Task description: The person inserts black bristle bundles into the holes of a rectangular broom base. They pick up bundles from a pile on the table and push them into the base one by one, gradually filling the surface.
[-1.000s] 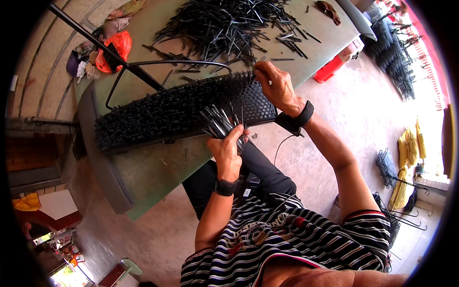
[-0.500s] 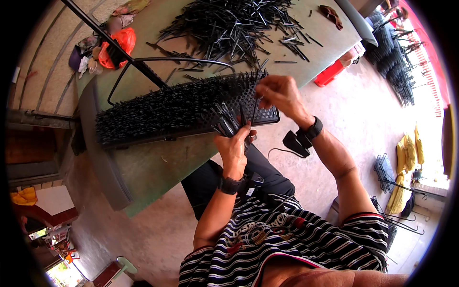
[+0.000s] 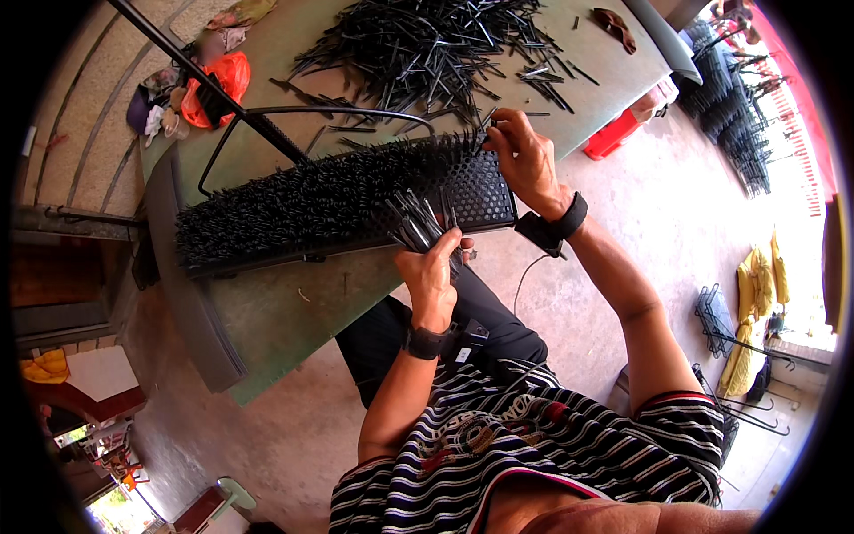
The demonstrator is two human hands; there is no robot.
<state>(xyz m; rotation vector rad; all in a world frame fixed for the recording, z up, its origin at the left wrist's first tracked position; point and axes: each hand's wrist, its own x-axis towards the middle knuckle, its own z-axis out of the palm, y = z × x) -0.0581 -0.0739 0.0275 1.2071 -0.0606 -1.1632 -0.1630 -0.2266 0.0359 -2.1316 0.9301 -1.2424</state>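
A long black perforated panel (image 3: pixel 481 202) lies across the near side of the table, covered over most of its length with standing black strips (image 3: pixel 294 209). Bare holes show toward its right end. My left hand (image 3: pixel 431 278) is closed round a bundle of loose black strips (image 3: pixel 414 222) that fan out over the panel's near edge. At the panel's far right corner, my right hand (image 3: pixel 527 160) pinches what looks like one thin black strip; the fingertips mostly hide it. A bent black metal rod frame (image 3: pixel 334 109) rises behind the panel.
A heap of loose black strips (image 3: pixel 418 53) covers the far part of the green table (image 3: pixel 267 343). An orange plastic bag (image 3: pixel 227 84) and cloths lie at the far left. A red stool (image 3: pixel 614 135) stands past the right edge, and stacked black racks (image 3: pixel 725 107) farther off.
My right hand has moved from above the panel's bare holes to its far right corner. The left hand still holds its bundle in nearly the same place.
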